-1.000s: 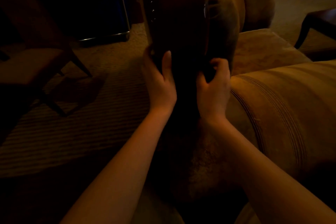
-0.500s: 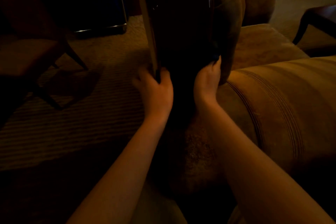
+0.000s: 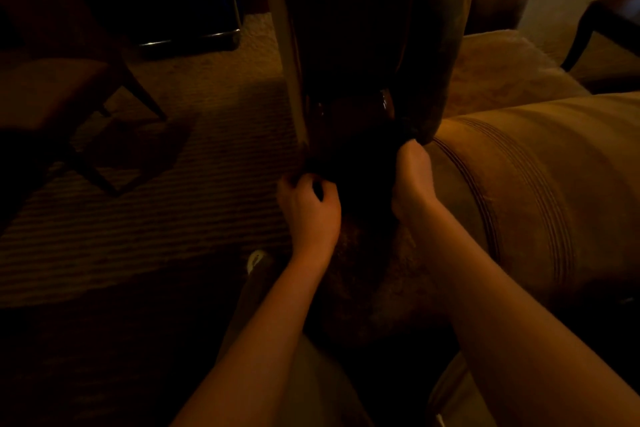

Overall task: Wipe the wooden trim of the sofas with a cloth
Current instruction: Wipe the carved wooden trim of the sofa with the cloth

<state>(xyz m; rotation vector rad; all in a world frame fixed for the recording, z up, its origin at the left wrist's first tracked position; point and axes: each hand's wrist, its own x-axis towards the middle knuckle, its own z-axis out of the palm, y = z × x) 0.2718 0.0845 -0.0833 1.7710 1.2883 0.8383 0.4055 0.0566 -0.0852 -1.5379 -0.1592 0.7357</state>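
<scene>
Dim carpet (image 3: pixel 145 204); both hands' grip curled on dark cloth (image 3: pixel 360 177), wooden trim (image 3: pixel 346 45).

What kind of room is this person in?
Probably a living room or lounge, and a dim one. There is an upholstered sofa with dark wooden trim, striped carpet on the floor, and a chair standing off to the left side.

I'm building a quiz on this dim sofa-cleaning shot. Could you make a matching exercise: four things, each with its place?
Things:
1. left hand
2. right hand
3. wooden trim
4. chair

Places:
A. far left, on the carpet
B. at the trim's lower left edge
C. beside the striped sofa arm
D. upright, top centre

Pairs: 1-B, 2-C, 3-D, 4-A
</scene>
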